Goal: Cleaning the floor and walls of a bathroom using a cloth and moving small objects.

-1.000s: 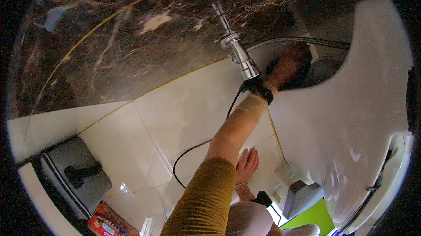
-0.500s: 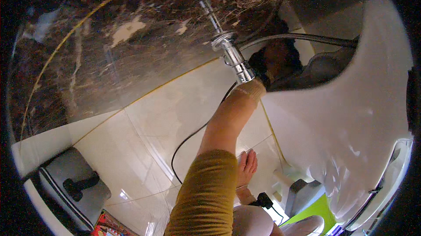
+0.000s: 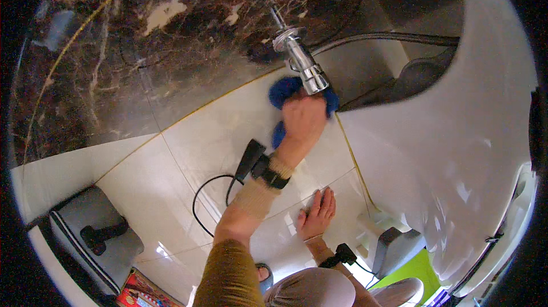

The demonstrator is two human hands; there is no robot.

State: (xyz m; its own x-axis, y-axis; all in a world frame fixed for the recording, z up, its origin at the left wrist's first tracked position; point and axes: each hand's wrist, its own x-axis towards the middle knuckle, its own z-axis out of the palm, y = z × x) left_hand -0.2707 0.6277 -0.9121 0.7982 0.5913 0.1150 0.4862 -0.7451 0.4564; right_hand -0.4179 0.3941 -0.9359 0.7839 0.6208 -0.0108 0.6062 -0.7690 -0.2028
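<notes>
My left hand (image 3: 302, 117) is closed over a dark blue cloth (image 3: 282, 91), pressing it to the pale floor tiles (image 3: 228, 116) where they meet the wall. Just above that hand, a chrome tap (image 3: 301, 56) juts out and hides part of the fingers. A black device (image 3: 268, 170) is strapped to the left wrist, with a cable trailing from it. Flat on the tiles nearer to me rests my right hand (image 3: 318, 215), empty, its fingers stretched out. Another black strapped device (image 3: 344, 254) sits on the right wrist.
A white toilet base (image 3: 399, 147) curves along the right. Behind it a grey hose (image 3: 394, 36) runs to the brown marble wall (image 3: 188, 61). A grey bin (image 3: 94, 230) and a red box (image 3: 142, 293) stand at lower left. Something bright green (image 3: 411, 273) lies lower right.
My left hand has come back from the dark gap behind the toilet to the tiles below the tap, bringing the blue cloth into view. My right hand stays on the floor, now more visible.
</notes>
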